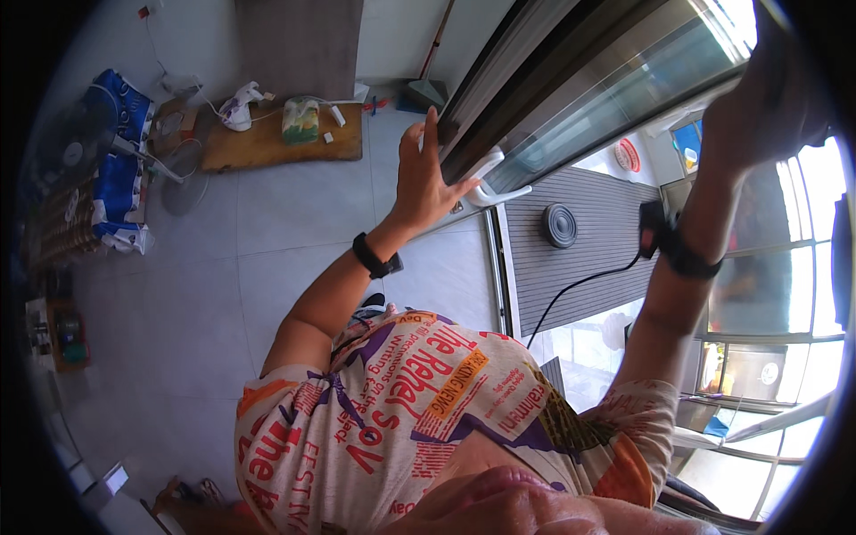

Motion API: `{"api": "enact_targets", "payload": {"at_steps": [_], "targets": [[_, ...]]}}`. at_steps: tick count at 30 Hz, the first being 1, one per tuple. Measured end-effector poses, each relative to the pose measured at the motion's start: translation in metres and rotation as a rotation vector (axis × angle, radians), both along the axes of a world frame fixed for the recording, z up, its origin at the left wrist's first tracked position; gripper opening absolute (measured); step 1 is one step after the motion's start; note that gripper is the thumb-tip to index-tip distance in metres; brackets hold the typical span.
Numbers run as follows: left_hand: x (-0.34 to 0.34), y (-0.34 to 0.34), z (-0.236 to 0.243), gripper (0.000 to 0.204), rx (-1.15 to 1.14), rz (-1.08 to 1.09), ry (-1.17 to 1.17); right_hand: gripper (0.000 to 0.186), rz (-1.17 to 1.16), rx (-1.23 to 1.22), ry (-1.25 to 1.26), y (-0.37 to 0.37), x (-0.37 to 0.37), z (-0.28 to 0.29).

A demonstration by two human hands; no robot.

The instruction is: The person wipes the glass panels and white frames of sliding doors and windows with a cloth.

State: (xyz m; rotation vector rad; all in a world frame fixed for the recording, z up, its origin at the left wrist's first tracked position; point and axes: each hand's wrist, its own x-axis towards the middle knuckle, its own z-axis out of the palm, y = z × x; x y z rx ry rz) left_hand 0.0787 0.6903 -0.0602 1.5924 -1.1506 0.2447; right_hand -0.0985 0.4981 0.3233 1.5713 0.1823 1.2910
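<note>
The glass door (pixel 588 120) appears to stand open in front of the person, its white handle (pixel 508 195) just beside the left hand (pixel 428 183), whose thumb and forefinger are spread apart at the door's edge. The right hand (pixel 758 107) is up at the far right, too dark to tell whether it holds anything. Grey ribbed flooring (pixel 571 276) shows past the door; what else is done or left cannot be told
</note>
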Motion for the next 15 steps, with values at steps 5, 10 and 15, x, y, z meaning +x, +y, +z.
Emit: {"api": "enact_targets", "payload": {"at_steps": [5, 10, 15], "targets": [[0.043, -0.020, -0.005, 0.127, 0.014, -0.076, 0.028, 0.027, 0.015, 0.720, -0.055, 0.019, -0.044, -0.192], [0.118, -0.055, 0.001, 0.124, 0.020, -0.085, -0.071, 0.028, 0.479, 2.139, -0.427, 0.036, -0.152, -0.370], [0.196, -0.082, 0.018, 0.111, 0.025, -0.343, 0.198, 0.023, 0.753, 2.506, -1.098, 0.084, -0.221, -0.429]]}}
